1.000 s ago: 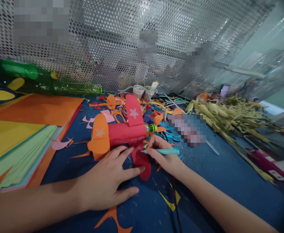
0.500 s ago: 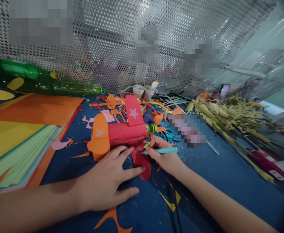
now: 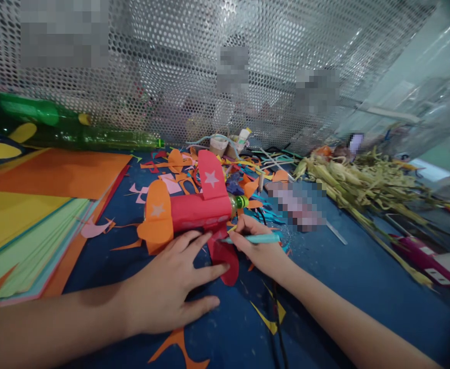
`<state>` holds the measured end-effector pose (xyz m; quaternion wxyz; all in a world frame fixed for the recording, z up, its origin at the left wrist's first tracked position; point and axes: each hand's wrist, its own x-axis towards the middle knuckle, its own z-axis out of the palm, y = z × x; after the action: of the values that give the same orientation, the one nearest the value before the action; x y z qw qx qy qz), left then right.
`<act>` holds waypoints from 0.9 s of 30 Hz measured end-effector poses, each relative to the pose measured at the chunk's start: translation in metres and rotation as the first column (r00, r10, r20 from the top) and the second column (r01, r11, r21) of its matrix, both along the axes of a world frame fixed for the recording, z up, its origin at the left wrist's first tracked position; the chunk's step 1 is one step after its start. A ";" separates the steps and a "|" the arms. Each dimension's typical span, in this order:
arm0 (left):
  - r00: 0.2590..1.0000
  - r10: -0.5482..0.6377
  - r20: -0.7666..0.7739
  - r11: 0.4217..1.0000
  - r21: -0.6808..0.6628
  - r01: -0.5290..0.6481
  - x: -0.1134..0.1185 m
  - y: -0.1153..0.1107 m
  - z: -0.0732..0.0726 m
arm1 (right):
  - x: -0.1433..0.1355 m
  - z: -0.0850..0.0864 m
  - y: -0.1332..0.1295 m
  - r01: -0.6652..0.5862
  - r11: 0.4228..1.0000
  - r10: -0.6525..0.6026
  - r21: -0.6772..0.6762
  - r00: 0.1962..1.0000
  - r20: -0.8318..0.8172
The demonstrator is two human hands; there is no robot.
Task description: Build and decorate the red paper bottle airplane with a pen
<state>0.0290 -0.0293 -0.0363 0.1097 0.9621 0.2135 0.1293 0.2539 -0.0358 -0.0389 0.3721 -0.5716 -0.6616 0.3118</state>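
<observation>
A toy plane (image 3: pixel 198 211) made from a bottle wrapped in red paper lies on its side, its green cap (image 3: pixel 242 202) pointing right. Silver stars mark its far red wing (image 3: pixel 211 177) and orange tail (image 3: pixel 159 210). My left hand (image 3: pixel 175 287) lies spread, fingertips resting on the near red wing (image 3: pixel 230 259) and by the body. Pinched in my right hand (image 3: pixel 258 246) is a light blue pen (image 3: pixel 261 239), its tip at the near wing's surface. Any mark beneath the tip is too faint to make out.
Stacked coloured paper (image 3: pixel 52 174) lies at the left, below green bottles (image 3: pixel 67 128). Paper scraps (image 3: pixel 179 164) and two small cups (image 3: pixel 219 145) are behind the plane. Dried husks (image 3: pixel 355 179) and a magenta glue gun (image 3: pixel 421 259) lie right. A black cord (image 3: pixel 281 328) runs toward me.
The pen and my right fingers have shifted very slightly left along the near wing. My left hand stays in place.
</observation>
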 end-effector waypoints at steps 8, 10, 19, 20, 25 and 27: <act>1.000 -0.001 0.025 1.000 0.009 0.001 0.001 0.000 0.001 | -0.001 0.001 0.001 -0.016 1.000 0.016 0.009 1.000 -0.027; 1.000 0.001 0.025 1.000 0.007 -0.001 0.001 0.000 0.000 | -0.001 0.000 0.001 -0.023 1.000 0.023 0.000 0.999 -0.028; 1.000 -0.004 0.003 1.000 0.004 0.004 0.001 0.000 0.001 | -0.001 0.001 0.000 0.002 1.000 -0.002 0.011 1.000 -0.023; 1.000 -0.003 -0.004 1.000 0.002 0.003 0.001 0.000 0.001 | -0.001 0.000 0.000 0.002 1.000 -0.002 0.012 1.000 -0.023; 1.000 0.000 -0.005 1.000 0.004 0.000 0.001 -0.001 0.001 | -0.001 0.000 0.001 -0.020 1.000 0.021 0.007 0.999 -0.031; 1.000 0.005 0.007 1.000 0.003 -0.005 0.000 -0.001 0.000 | -0.001 0.001 0.001 -0.016 1.000 0.016 0.020 0.999 -0.031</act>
<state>0.0293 -0.0301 -0.0361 0.1090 0.9613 0.2152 0.1333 0.2527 -0.0349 -0.0381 0.3853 -0.5577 -0.6632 0.3172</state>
